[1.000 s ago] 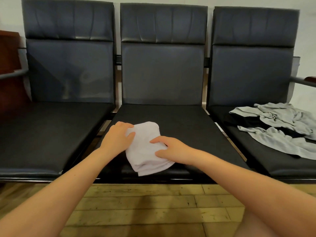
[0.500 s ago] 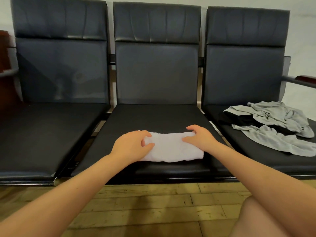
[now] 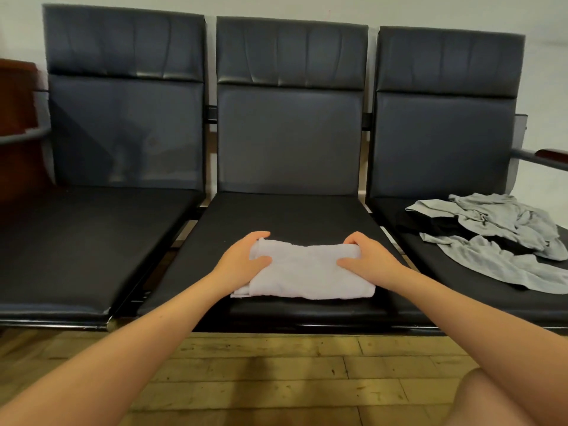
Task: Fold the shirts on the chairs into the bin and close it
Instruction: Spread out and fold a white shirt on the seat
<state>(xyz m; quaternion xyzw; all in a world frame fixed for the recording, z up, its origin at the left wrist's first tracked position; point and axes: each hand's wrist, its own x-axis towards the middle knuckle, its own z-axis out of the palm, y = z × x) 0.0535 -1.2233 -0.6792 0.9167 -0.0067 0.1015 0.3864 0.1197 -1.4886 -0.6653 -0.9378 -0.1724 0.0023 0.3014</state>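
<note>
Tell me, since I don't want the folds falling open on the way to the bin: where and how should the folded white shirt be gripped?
Probably by its two short ends, from the left and right at once. The folded white shirt lies as a wide, flat stack on the middle seat, so lifting one end would likely let it sag open. The left hand and right hand already grip those ends, thumbs on top.

Soft, even indoor light falls from above, moderately bright. Faint sheen streaks the upper pads of the chair backs (image 3: 289,53), and the dark seats swallow detail. A shallow shadow sits under the folded white shirt (image 3: 307,275) toward 6 o'clock. Wide-angle distortion bows the edges at 3 and 9 o'clock. The forearms near the lower corners are slightly soft.
</note>
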